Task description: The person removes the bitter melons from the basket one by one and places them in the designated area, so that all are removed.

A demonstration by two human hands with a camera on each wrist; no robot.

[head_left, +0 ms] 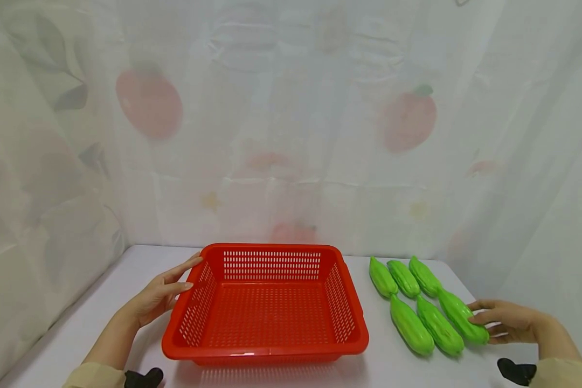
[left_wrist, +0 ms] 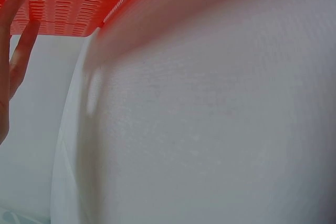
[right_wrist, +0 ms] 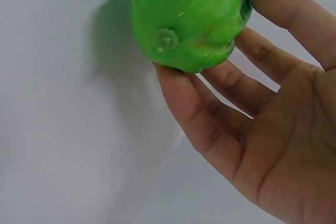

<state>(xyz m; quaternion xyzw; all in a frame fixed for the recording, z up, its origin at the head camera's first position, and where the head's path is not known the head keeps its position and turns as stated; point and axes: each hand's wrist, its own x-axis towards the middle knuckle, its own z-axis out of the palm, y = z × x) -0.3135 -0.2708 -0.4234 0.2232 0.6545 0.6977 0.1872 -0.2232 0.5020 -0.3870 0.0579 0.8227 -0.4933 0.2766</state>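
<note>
A red plastic basket (head_left: pixel 271 353) with slotted walls stands on the white table, its inside bare. My left hand (head_left: pixel 157 296) is at its left rim, thumb and fingertips touching the edge; in the left wrist view, straight fingers (left_wrist: pixel 23 51) lie against the slotted outer wall. To the basket's right, several glossy green gourds lie in two rows. My right hand (head_left: pixel 509 323) holds the blunt end of the front-row gourd (head_left: pixel 461 315) farthest right. In the right wrist view, thumb and fingers pinch this gourd (right_wrist: pixel 189 19) from opposite sides.
The other gourds, such as the front-left gourd (head_left: pixel 412 326) and the back-left gourd (head_left: pixel 382 277), lie close together beside the held one. A pale fruit-printed curtain (head_left: pixel 291 134) hangs behind the white table (head_left: pixel 320 374) and along its sides.
</note>
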